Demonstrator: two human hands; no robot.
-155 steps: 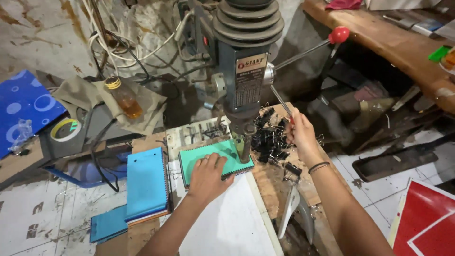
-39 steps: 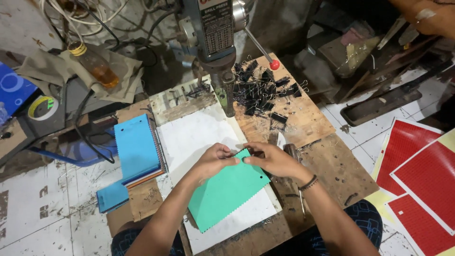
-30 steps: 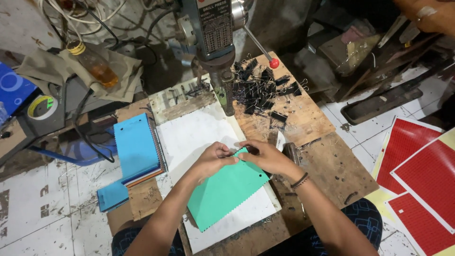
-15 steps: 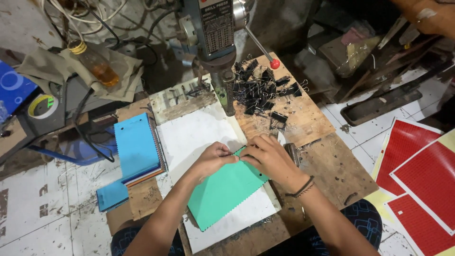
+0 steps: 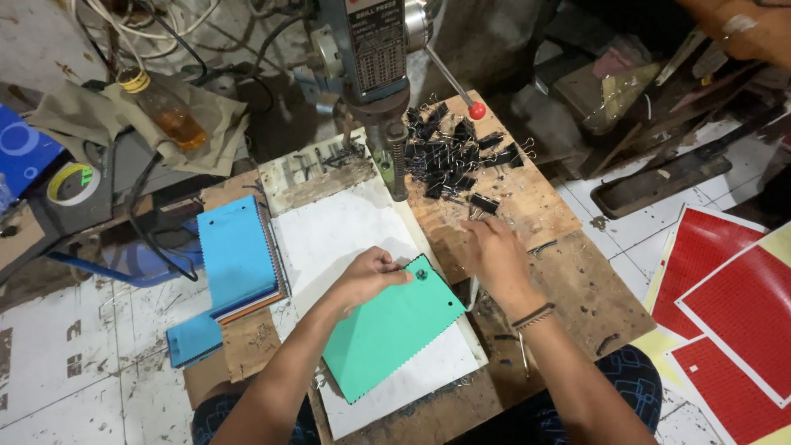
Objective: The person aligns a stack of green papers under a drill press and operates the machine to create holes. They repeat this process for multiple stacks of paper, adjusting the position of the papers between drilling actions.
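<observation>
The left hand [image 5: 369, 274] is curled closed, pinching the upper corner of a green card stack [image 5: 394, 328] between thumb and fingers. The stack lies tilted on a white board [image 5: 338, 235] on the wooden desk [image 5: 577, 280], with two punched holes along its near edge. The right hand [image 5: 493, 251] is loosely open, palm down, with its fingers resting on the desk just below a heap of black binder clips [image 5: 457, 161]; it holds nothing that can be seen. A drill press [image 5: 375, 58] stands behind the board. A stack of blue notebooks [image 5: 239, 255] lies to the left of the board.
</observation>
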